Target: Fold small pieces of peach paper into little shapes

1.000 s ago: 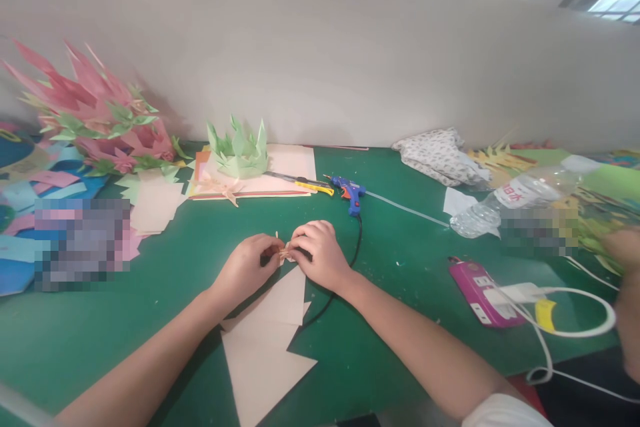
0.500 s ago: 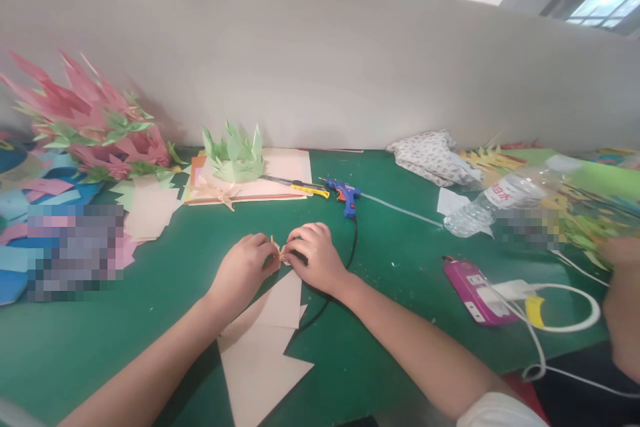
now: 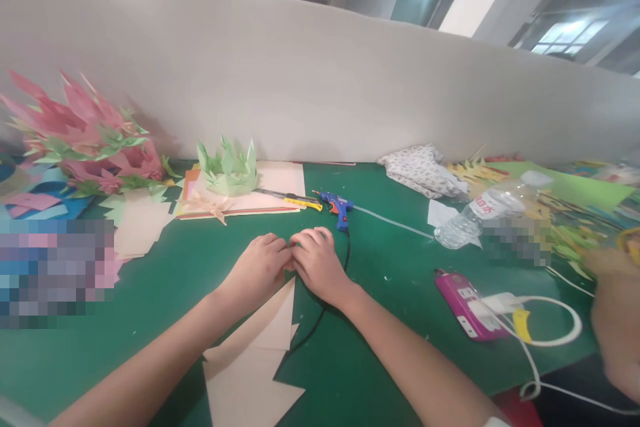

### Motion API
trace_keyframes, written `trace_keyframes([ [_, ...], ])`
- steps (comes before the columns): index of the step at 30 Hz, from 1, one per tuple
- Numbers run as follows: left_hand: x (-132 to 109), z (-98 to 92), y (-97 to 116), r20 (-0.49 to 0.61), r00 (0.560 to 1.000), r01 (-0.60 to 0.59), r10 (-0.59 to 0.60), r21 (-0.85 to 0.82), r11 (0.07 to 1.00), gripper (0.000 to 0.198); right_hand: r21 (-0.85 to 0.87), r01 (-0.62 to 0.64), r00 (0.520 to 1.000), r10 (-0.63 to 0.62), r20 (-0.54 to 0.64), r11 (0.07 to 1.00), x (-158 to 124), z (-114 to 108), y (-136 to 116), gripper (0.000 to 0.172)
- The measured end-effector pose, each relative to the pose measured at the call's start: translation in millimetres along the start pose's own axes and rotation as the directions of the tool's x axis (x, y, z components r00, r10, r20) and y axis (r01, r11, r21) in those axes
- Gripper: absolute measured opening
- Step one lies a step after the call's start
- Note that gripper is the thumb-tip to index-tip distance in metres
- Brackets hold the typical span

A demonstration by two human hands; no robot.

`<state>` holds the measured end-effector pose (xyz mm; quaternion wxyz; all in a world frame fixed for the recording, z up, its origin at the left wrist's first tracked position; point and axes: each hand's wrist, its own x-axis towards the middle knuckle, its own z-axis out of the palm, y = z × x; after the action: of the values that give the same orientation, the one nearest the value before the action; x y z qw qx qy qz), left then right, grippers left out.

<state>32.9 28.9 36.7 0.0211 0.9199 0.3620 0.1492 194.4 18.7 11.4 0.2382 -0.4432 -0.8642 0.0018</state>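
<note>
Both left hand [image 3: 260,270] and right hand [image 3: 319,265] are held together, fingers [image 3: 305,240] curled narrow (grip contents cannot be told), just beyond cut peach paper [image 3: 247,377] seen flat and apparently unassembled on the tabletop [image 3: 400,263], while one green paper crown [image 3: 230,173] behind is judged finished.

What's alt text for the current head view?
A person's left hand and right hand meet beside pale-peach paper pieces on a green tabletop; anything held is hidden. Beyond: blue plastic glue gun, yellow-handled cutter, spiky light-green paper ornament.
</note>
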Motion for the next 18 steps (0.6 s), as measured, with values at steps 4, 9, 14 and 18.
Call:
trace_keyframes([
  [4,7,7.7,-2,-0.017,0.999,0.028,-0.030,-0.094,0.995,0.015,0.137,-0.018,0.998,0.027,-0.061,0.990,2,-4,17,0.011],
  [9,4,27.8,-6,-0.132,0.972,0.153,-0.196,-0.280,0.948,0.010,0.256,-0.466,0.743,0.532,-0.406,0.847,-4,-11,83,0.022],
  [14,6,38.8,-1,-0.169,0.974,0.087,-0.153,-0.344,0.935,0.012,0.146,-0.745,0.614,0.754,-0.231,0.651,-15,-10,123,0.041],
  [18,8,38.6,6,-0.135,0.971,0.144,-0.198,-0.330,0.933,0.013,0.164,-0.744,0.618,0.761,-0.198,0.647,-10,-2,115,0.030],
])
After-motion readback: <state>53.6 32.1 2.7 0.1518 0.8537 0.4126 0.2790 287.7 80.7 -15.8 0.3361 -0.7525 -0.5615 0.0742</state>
